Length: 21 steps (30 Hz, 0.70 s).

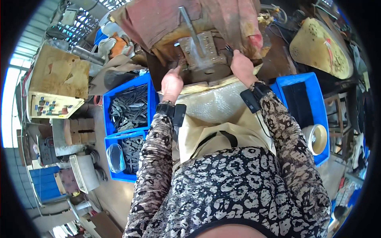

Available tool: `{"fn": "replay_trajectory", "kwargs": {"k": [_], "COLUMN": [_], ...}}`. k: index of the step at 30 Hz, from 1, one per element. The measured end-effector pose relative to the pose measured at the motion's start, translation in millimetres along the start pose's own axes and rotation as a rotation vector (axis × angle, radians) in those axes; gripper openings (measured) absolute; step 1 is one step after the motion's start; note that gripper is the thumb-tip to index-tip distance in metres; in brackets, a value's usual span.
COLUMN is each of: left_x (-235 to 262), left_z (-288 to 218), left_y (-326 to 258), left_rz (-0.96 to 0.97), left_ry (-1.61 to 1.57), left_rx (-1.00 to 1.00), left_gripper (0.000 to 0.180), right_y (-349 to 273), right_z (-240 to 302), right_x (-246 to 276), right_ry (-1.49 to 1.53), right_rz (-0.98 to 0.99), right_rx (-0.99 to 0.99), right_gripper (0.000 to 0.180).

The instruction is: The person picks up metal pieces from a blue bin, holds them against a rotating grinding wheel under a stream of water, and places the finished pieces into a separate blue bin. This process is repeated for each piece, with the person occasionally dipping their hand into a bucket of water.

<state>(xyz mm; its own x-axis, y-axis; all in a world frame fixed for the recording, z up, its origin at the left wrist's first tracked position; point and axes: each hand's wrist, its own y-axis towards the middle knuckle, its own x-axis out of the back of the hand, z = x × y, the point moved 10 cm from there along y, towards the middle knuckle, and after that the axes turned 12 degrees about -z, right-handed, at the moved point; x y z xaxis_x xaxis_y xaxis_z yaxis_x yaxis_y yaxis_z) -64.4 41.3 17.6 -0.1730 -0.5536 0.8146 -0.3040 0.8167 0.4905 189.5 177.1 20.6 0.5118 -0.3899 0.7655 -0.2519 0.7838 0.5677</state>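
Note:
My left hand [172, 84] is closed at the near left side of a wet machine, its index finger pointing forward. Whatever its fingers hold, if anything, is hidden. Across from it, my right hand [242, 68] is closed at the machine's right side, with a small dark piece [229, 48] showing at its fingertips. Between and beyond the hands stands a wet, brownish block [207, 48]. A slanting metal pipe [191, 29] comes down over it, and pale spray or wetness shows at its lower end. In front lies a sheet of clear bubble wrap [212, 104].
Blue bins with dark flat strips [129, 107] and shorter dark pieces [132, 152] stand at my left. At my right, a blue bin [323, 115] holds dark material and a cream-coloured round container [317, 139]. Reddish cloth [158, 23] drapes over the machine. A worn box [57, 75] stands farther left.

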Motion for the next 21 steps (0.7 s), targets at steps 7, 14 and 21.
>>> {"fn": "replay_trajectory", "kwargs": {"k": [7,14,21], "left_x": [9,11,13], "left_z": [2,1,-3], "left_y": [0,-1,1], "left_rz": [-0.025,-0.032,0.000], "left_ry": [-0.015,-0.007,-0.037], "left_rx": [-0.004,-0.006,0.048], "left_gripper": [0.037,0.036,0.036], "right_y": [-1,-2,0], "right_z": [4,3,1], "right_x": [-5,-8,-8], "right_ry": [0.015,0.013,-0.002], "right_rz": [0.019,0.047,0.062], "right_rx": [0.006,-0.010,-0.024], "right_gripper": [0.008,0.010,0.011]}}
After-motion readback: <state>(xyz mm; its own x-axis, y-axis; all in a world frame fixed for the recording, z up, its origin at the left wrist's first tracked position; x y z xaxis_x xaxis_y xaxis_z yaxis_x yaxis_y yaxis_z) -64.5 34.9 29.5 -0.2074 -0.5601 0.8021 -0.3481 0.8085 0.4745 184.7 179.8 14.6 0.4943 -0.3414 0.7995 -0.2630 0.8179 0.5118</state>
